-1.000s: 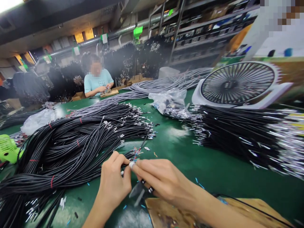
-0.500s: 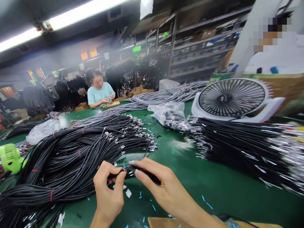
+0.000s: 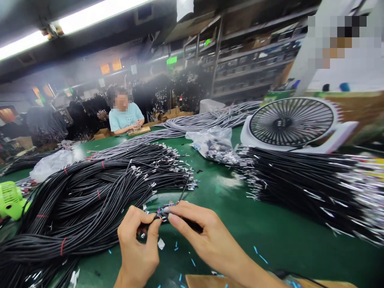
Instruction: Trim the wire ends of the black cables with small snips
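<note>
My left hand (image 3: 139, 242) is closed, with thumb and forefinger pinching the end of a black cable whose thin coloured wires (image 3: 161, 214) fan out to the right. My right hand (image 3: 207, 230) is closed beside it, thumb and fingertips meeting at those wires. A dark, cable-like length (image 3: 192, 225) shows under its palm, partly hidden by the fingers. The two sets of fingertips are almost touching. Just beyond them, a large coil of black cables (image 3: 99, 196) lies bound with red ties, its white-tipped ends pointing right.
A bundle of black cables (image 3: 300, 188) lies at the right, below a fan (image 3: 292, 122). A clear plastic bag (image 3: 211, 140) of small parts sits mid-table. Grey cables (image 3: 192, 124) stretch behind. A green fan (image 3: 12, 200) stands left. Across the table sits a person (image 3: 126, 118).
My right fingertips have come closer to the left ones, and more coloured wires show spread between them. The view has shifted slightly. The person opposite has lowered their head a little.
</note>
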Tool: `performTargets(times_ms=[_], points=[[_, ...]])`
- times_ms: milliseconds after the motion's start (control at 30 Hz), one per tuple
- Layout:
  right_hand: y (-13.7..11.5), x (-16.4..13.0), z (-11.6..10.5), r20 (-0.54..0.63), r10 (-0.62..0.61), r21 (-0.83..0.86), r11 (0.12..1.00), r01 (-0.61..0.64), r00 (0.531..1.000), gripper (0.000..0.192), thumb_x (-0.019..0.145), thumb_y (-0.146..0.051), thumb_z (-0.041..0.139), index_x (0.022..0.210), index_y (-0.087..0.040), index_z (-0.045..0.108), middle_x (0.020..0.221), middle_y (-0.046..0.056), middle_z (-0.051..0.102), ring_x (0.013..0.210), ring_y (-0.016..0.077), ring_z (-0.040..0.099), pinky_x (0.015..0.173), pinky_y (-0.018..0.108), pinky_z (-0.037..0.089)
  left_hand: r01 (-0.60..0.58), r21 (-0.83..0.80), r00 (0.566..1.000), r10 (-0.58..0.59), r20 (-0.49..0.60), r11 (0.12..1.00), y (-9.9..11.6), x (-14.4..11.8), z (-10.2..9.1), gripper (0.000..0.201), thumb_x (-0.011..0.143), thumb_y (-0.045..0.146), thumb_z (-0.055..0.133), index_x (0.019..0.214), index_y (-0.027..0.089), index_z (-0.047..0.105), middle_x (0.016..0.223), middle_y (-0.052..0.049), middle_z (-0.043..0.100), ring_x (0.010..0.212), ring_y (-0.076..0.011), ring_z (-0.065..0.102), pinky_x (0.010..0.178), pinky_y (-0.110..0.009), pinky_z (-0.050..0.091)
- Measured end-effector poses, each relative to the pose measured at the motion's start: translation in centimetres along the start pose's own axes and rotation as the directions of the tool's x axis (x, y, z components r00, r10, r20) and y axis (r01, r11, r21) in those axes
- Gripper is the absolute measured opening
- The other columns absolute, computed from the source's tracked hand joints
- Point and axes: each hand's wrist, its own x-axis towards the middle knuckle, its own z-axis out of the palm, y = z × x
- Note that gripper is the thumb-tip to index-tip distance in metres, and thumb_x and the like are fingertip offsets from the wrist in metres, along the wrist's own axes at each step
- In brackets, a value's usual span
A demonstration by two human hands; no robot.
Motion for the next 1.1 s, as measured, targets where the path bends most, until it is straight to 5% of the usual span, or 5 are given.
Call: performTargets(times_ms=[567, 1100], points=[[0.42, 0.05, 0.01, 0.055, 0.051, -0.019, 0.999, -0.05, 0.997, 0.031, 0.088, -0.032, 0.046, 0.073, -0.018, 0.069, 0.064, 0.003, 0.064, 0.058, 0.0157, 0.057, 0.053, 0.026, 0.046, -0.074, 0.092, 0.996, 0.078, -0.041, 0.993, 0.36, -0.35, 0.3, 0.016, 0.079, 0.009, 0.052, 0.067, 0.019, 0.048, 0.059, 0.003, 0.049, 0.052, -0.0105, 0.045, 0.049, -0.021, 0.036], [0.38, 0.29, -0.06, 0.104, 0.105, 0.027, 0.994, -0.109, 0.989, 0.036, 0.088, -0.036, 0.044, 0.07, -0.018, 0.07, 0.063, 0.003, 0.066, 0.061, 0.0168, 0.059, 0.057, 0.027, 0.049, -0.005, 0.094, 0.997, 0.012, -0.077, 0.996, 0.27, -1.0, 0.81, 0.015, 0.079, 0.011, 0.052, 0.067, 0.019, 0.049, 0.059, 0.002, 0.05, 0.052, -0.0115, 0.046, 0.05, -0.022, 0.037]])
